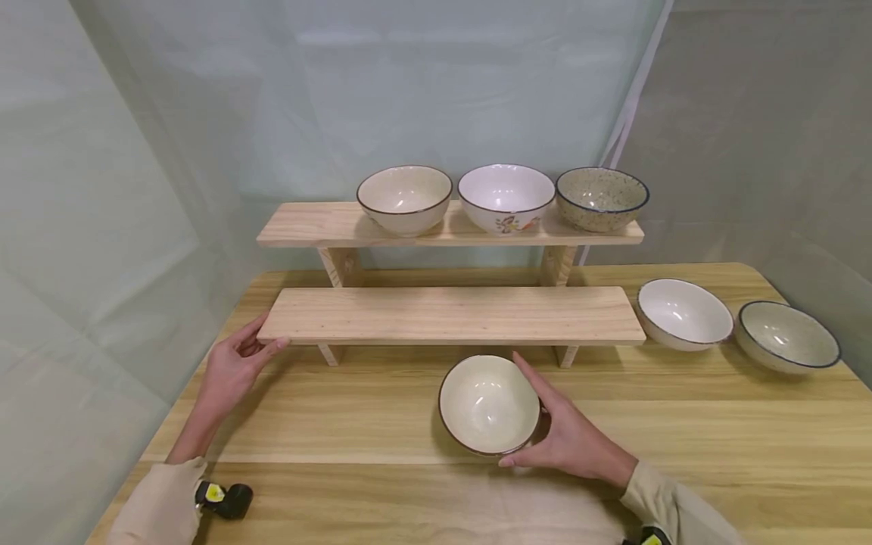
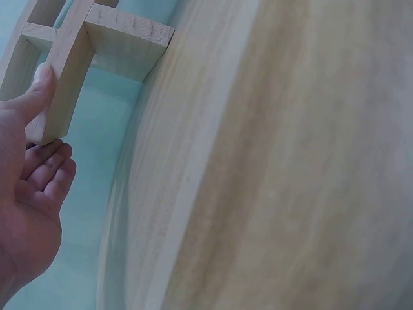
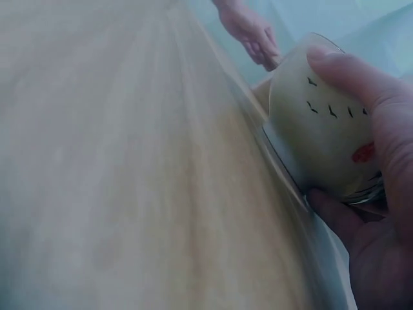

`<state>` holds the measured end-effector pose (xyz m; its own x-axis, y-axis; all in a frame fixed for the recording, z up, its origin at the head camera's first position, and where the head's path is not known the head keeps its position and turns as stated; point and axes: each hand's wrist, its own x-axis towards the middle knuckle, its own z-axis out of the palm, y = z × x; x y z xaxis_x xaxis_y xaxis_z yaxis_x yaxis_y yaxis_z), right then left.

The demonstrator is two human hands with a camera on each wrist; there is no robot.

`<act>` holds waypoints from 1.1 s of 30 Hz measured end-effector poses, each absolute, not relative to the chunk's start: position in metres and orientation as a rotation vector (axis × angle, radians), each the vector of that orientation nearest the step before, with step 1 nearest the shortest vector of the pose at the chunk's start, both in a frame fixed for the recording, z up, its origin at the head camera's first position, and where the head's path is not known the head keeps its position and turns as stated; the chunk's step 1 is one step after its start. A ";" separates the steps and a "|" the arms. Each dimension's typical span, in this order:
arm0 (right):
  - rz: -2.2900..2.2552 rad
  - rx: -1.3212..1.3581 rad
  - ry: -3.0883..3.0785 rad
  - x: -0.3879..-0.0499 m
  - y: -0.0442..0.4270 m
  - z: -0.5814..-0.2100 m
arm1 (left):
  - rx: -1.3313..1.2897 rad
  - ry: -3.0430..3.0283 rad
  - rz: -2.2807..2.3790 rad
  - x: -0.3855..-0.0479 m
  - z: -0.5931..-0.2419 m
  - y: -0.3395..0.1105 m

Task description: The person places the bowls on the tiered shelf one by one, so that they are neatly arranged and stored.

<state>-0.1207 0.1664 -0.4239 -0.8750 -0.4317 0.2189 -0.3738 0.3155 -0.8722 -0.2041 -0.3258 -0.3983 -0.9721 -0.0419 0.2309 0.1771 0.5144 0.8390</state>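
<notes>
A cream bowl (image 1: 489, 405) with a dark brown rim is in front of the two-tier wooden display stand (image 1: 450, 316). My right hand (image 1: 568, 435) grips this bowl from its right side, thumb and fingers spread around the wall. Small black bird marks and a red patch show on the bowl's outside (image 3: 329, 129) in the right wrist view. Whether its foot touches the table cannot be told. At the left end of the stand's lower board, my left hand (image 1: 232, 371) holds the corner, with the thumb (image 2: 42, 81) on the front edge and the other fingers at the board's end.
On the upper board stand a cream bowl (image 1: 405, 203), a white floral bowl (image 1: 506, 198) and a speckled bowl (image 1: 601, 200). Right of the stand, a white bowl (image 1: 684, 314) and a greyish, blue-rimmed bowl (image 1: 788, 337) sit on the wooden table (image 1: 327, 439). Pale cloth (image 1: 450, 91) hangs behind.
</notes>
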 end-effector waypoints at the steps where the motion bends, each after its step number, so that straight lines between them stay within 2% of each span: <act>1: -1.637 -0.766 2.512 -0.120 0.167 -0.425 | -0.111 -2.540 -1.439 -0.204 -0.398 -0.326; 9: -1.709 -0.806 2.518 -0.118 0.169 -0.428 | -0.111 -2.541 -1.440 -0.203 -0.397 -0.324; 19: -1.846 -0.771 2.474 -0.117 0.167 -0.413 | -0.149 -2.520 -1.444 -0.203 -0.397 -0.323; 33: -1.972 -0.861 2.437 -0.139 0.145 -0.382 | -0.119 -2.538 -1.430 -0.204 -0.399 -0.326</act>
